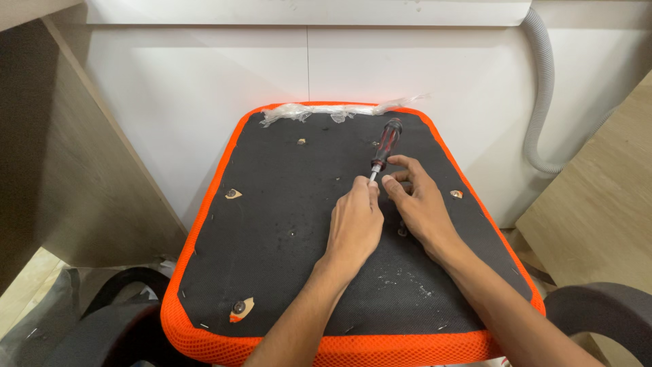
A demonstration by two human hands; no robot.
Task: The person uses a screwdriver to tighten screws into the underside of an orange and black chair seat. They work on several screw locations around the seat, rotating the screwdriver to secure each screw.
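Left hand (354, 228): fingers curled, tips pinched around the metal shank of a screwdriver (384, 151) just below its handle. The knuckles face the camera, so the exact finger contact is partly hidden.

Right hand (418, 204): lies just beside the left, fingers bent, thumb and forefinger meeting at the same low part of the screwdriver. Whether it truly grips the shank or only steadies it cannot be told. Both forearms come in from the bottom edge and converge at the tool.

Screwdriver: black and red handle, tilted up and away from the hands toward the far edge; the tip is hidden under the fingers.

Work surface: an upturned chair seat (285, 224), its black fabric underside facing up, with an orange mesh border all round. The hands sit right of its centre. Small cut openings in the fabric show screw points: one at the left edge (233, 194), one at the near left corner (241, 308), one at the right edge (456, 194), one near the far side (301, 141). Crumpled clear plastic wrap (326, 111) lies along the far edge.

Surroundings: white cabinet panels behind, a grey ribbed hose (540, 88) at right, wooden boards on both sides, black curved chair parts (601, 309) at the lower corners.
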